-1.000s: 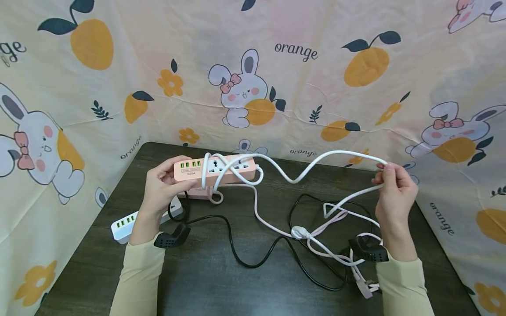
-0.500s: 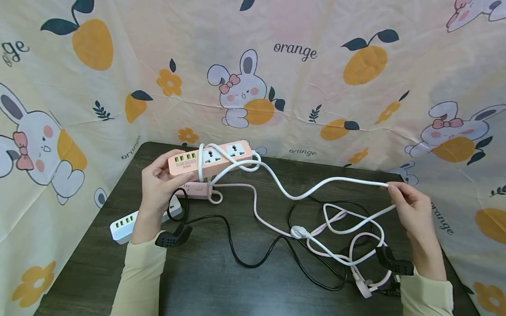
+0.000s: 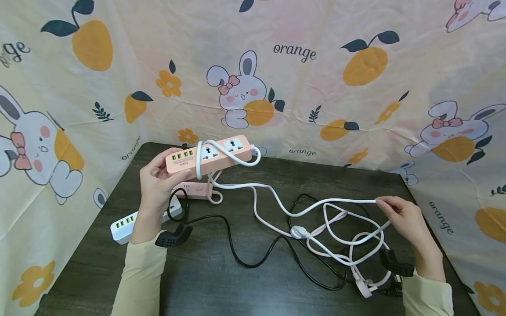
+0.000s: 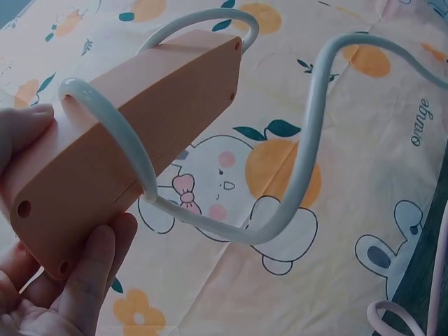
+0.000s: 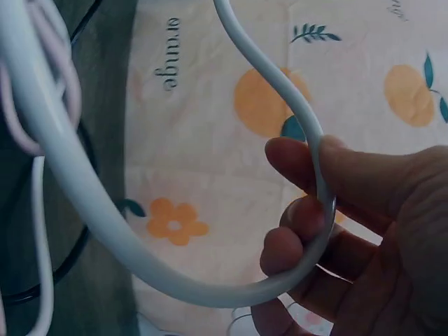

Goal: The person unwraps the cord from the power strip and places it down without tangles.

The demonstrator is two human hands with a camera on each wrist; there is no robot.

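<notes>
Held above the table by its left end is an orange-pink power strip [image 3: 186, 163] with sockets and USB ports; my left hand [image 3: 160, 182] grips it between thumb and fingers. Its white cord [image 3: 272, 193] leaves the strip's right end, loops back over the top and passes round the body. In the left wrist view the cord crosses the underside of the power strip [image 4: 140, 133]. To the right, my right hand [image 3: 405, 219] pinches the cord. The right wrist view shows the cord [image 5: 308, 119] between thumb and fingers, bending across the lower fingers.
Behind the left hand lie a pink power strip [image 3: 193, 190] and a white-blue one [image 3: 124, 226] on the dark table [image 3: 205, 281]. A black cord [image 3: 253, 265] snakes across. A white plug [image 3: 299, 232] and a pink plug [image 3: 363, 287] lie among tangled cords at right. A printed cloth [image 3: 300, 96] stands behind.
My left hand has shifted slightly left with the strip, whose right end tilts up. My right hand has moved right and down with the pinched cord, and the cord's upper strand has dropped below the strip.
</notes>
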